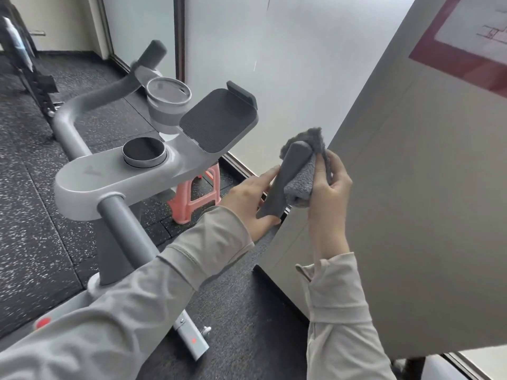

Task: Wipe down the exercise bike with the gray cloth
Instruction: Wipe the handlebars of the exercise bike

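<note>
R hand [327, 187] pinches the soft fluffy gray cloth [300, 187] wrapped round the tip of the white exercise bike's [109, 182] dark gray right handlebar grip [285, 179], L hand [251, 204] clasping the grip's base; cloth's light, limp, prob best bunched w/ fingers.

A pink plastic stool [201, 192] stands on the speckled black rubber floor [33, 149] beside a frosted glass wall [288, 64]. A red-bordered floor plan [472, 31] hangs on the beige wall [425, 187].

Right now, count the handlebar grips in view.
2. The near grip is by the wall, held by the left hand and wrapped in the gray cloth; the far grip sticks up beyond the cup holder.
</note>
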